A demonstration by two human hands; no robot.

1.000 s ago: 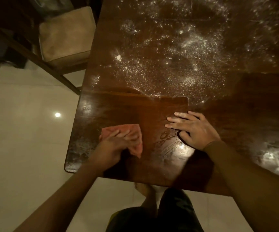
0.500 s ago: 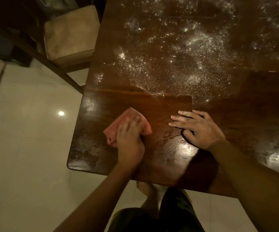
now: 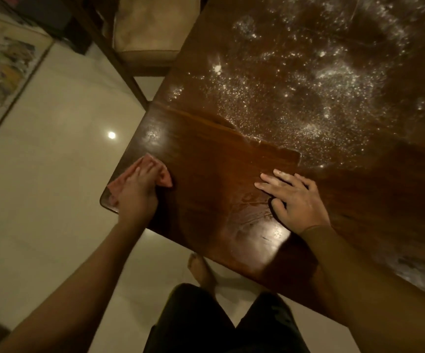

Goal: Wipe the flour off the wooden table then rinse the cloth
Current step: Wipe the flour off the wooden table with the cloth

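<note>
The left hand (image 3: 136, 197) hides much of the cloth (image 3: 165, 176), perhaps bunched; the table (image 3: 219, 169) is cut off rightward.

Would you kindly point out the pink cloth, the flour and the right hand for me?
pink cloth (image 3: 165, 177): head view, on its uncovered right corner.
flour (image 3: 311, 127): head view, on a dense white patch of the scatter.
right hand (image 3: 298, 201): head view, on the back of the hand.

Cloth (image 3: 164, 175) at the table's (image 3: 219, 161) near left corner, flour (image 3: 295, 98) across the far part.
The left hand (image 3: 136, 197) rests on the cloth; the right hand (image 3: 295, 200) lies flat on the table to its right, just before the flour. A cushioned seat (image 3: 150, 26) stands beyond the left edge (a foot (image 3: 201, 271) shows under the near edge).
</note>
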